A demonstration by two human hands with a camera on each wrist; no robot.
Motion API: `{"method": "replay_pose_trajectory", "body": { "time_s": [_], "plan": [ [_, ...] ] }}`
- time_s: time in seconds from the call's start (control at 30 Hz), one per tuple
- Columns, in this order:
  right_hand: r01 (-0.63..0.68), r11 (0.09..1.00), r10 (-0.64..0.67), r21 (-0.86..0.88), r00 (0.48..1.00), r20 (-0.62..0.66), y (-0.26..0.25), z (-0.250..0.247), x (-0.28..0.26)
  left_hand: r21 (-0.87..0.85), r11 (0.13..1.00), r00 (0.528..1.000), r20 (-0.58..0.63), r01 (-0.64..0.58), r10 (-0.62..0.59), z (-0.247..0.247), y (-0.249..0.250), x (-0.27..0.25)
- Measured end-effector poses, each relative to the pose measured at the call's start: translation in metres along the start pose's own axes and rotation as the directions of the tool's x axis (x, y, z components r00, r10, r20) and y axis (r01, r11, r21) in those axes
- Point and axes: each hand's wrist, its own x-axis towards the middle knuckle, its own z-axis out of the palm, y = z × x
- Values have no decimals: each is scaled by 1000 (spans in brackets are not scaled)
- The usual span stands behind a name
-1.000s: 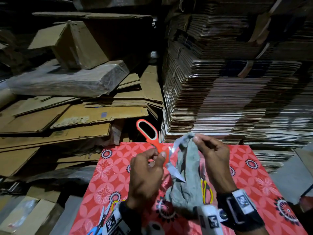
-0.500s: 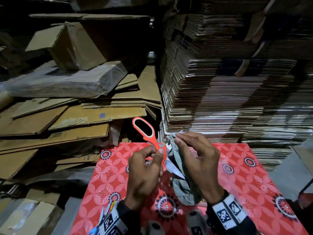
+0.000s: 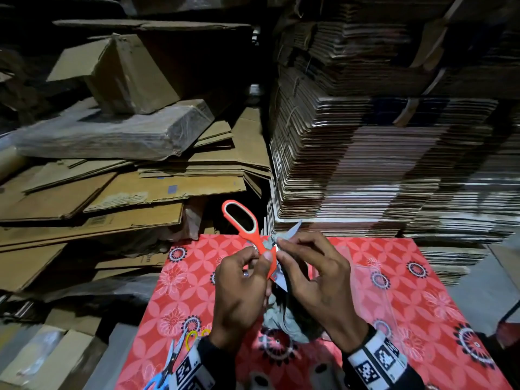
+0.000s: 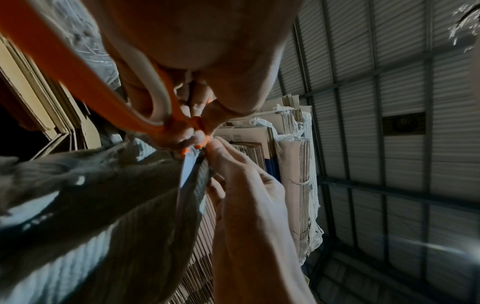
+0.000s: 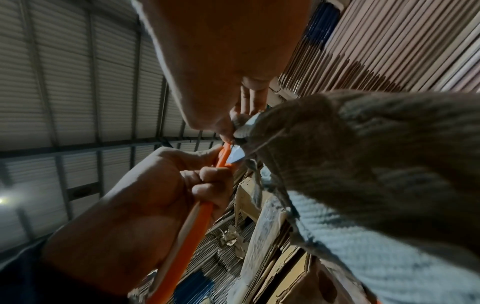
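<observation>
My left hand grips the orange scissors near the pivot, above the red patterned table. One handle loop points up and away. My right hand pinches a grey cloth against a blade just right of the pivot, and the rest of the cloth hangs down between my wrists. In the left wrist view the blade lies along a fold of the cloth, with the right fingers at its top. The right wrist view shows the left hand curled round the orange handle.
A smaller pair of scissors with yellow loops lies at the table's near left corner. Tall stacks of flattened cardboard rise behind the table at right. Loose cardboard sheets and boxes are piled at left.
My right hand has moved left and closed in on the scissors' pivot. The cloth, held up and spread before, now hangs mostly hidden between my hands.
</observation>
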Motion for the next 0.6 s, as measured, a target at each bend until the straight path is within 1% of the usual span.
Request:
{"method": "replay_pose_trajectory", "body": {
  "time_s": [0.13, 0.27, 0.37, 0.43, 0.5, 0.6],
  "plan": [
    [0, 1000, 0, 9, 1000, 6, 5, -8, 5, -21, 1000, 1000, 16, 21, -21, 1, -2, -1],
    [-77, 996, 79, 36, 995, -67, 9, -18, 15, 7, 1000, 1000, 22, 13, -13, 4, 3, -2],
    [-110, 993, 114, 43, 988, -104, 10, -15, 12, 8, 1000, 1000, 11, 2, -2, 6, 5, -2],
    [-115, 992, 119, 48, 990, -73, 6, -8, 3, 40, 999, 1000, -4, -19, 19, 6, 2, 0],
    [-101, 994, 102, 48, 994, -24, 5, -6, -4, 43, 999, 1000, -18, -9, 9, 7, 0, 1],
    [-106, 994, 107, 36, 994, -25, 10, -13, 5, 33, 999, 1000, -2, 1, -1, 7, -2, 1]
  ]
}}
